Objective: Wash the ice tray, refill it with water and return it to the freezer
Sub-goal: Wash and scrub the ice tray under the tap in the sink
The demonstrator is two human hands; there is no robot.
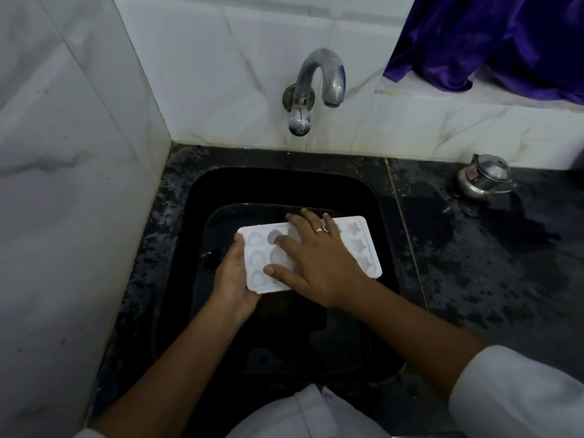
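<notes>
The left grip curls, right grip lies flat.

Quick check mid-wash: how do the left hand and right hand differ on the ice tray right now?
The left hand grips the ice tray by its short left end, thumb over the rim; the right hand lies flat and spread on its top face. The right hand wears a ring; none shows on the left hand. Both touch the ice tray, which is held over the black sink.

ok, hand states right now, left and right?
Left hand: grips the ice tray by its left end.
Right hand: open, spread flat on top of it.
</notes>
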